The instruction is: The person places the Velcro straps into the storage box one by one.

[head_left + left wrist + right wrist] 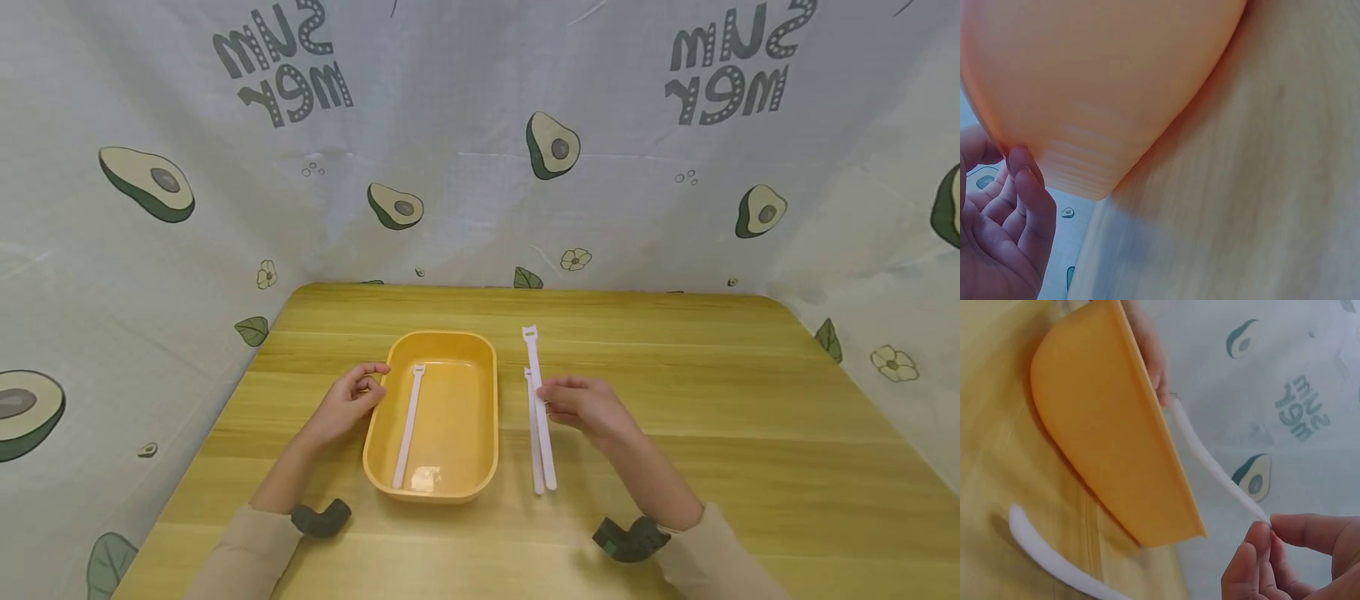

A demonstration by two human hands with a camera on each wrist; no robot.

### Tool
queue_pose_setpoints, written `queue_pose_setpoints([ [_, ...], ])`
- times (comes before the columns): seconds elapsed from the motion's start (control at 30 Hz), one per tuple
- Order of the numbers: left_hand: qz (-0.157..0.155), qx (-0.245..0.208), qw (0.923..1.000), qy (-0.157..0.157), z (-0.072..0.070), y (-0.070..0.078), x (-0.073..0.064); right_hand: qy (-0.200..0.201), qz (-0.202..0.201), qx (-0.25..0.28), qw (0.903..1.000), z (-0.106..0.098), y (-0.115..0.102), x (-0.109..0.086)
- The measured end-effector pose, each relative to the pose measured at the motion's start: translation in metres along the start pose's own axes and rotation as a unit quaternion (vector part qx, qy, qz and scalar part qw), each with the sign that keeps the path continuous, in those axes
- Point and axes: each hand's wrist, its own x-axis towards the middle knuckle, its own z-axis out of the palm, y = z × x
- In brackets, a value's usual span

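Note:
A yellow plastic bin (453,421) stands on the table, left of centre. My left hand (351,404) pinches its left rim between thumb and fingers, which the left wrist view shows close against the bin wall (1104,81). Inside the bin lies one white cable strap (408,425) with a slotted head. To the right of the bin, my right hand (588,406) pinches a second white strap (533,358) by its middle, raised above the table. A third white strap (536,462) lies on the table under it, partly covered in the head view.
The wooden tabletop (750,417) extends to both sides and behind the bin. A white curtain (465,108) printed with avocados hangs along the back and sides. Dark curved wrist mounts (632,539) sit at both cuffs.

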Motion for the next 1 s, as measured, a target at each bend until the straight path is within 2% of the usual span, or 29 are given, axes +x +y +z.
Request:
queue_pose_setpoints([
  [0.3,-0.016,-0.001,0.9999,-0.001,-0.001,-0.001,0.000,-0.021,-0.004,0.025,0.9995,0.022,-0.005,0.005],
  [0.83,-0.012,0.002,0.9999,-0.002,-0.002,-0.001,0.001,-0.051,0.002,0.039,0.9979,0.054,-0.004,0.018],
  [1.0,-0.009,0.000,1.0000,-0.001,-0.001,-0.001,0.001,-0.050,0.010,0.036,0.9981,0.066,-0.002,0.024],
])
